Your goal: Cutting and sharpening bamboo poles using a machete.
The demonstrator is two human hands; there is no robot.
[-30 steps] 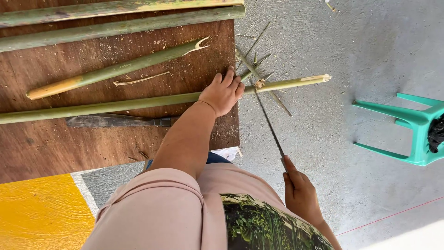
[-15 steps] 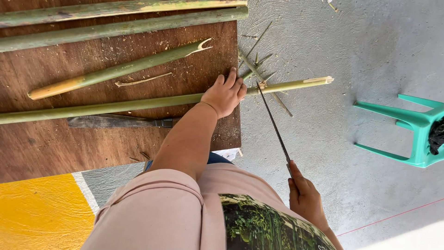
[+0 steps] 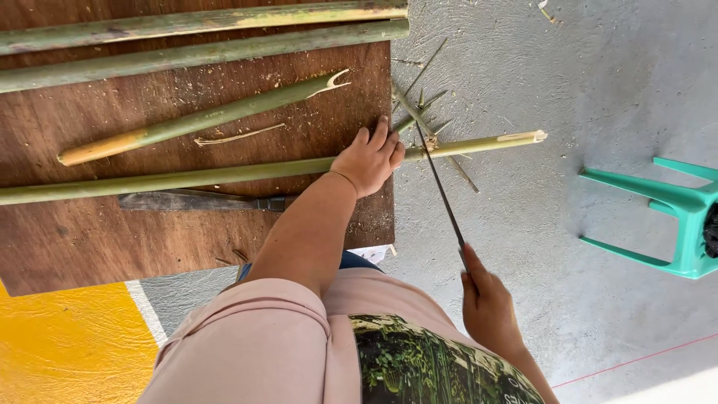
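- Head view, looking down at two bare hands over a brown wooden surface (image 3: 187, 239) and grey concrete floor (image 3: 568, 90).
- Left hand (image 3: 370, 158) at frame centre, palm down on a long green bamboo pole (image 3: 224, 173), fingers (image 3: 380, 135) spread slightly and curled over it, pressing it to the surface edge.
- Pole lying across the middle of the frame from the left edge to right of centre, pale cut end (image 3: 523, 138) jutting past the surface over the floor.
- Right hand (image 3: 486, 307) at lower right, fingers closed around the handle of a long thin dark blade (image 3: 441, 191).
- Blade running up and left from that hand, tip meeting the pole just right of the left hand; exact contact too small to tell.
- Shorter bamboo piece (image 3: 202, 118) with a split end, lying diagonally in the upper middle of the surface, apart from the held pole.
- Two more poles (image 3: 202, 37) side by side along the top edge of the frame.
- Thin sliver (image 3: 235, 137) between the short piece and the held pole.
- Dark flat tool (image 3: 194, 200) lying just below the pole on the surface.
- Thin bamboo twigs (image 3: 419, 97) scattered on the floor above the blade.
- Teal plastic stool (image 3: 673, 217) at the right edge, well apart.
- Yellow painted patch (image 3: 67, 344) at lower left.
- Pink sleeve (image 3: 247, 344) filling the bottom centre.
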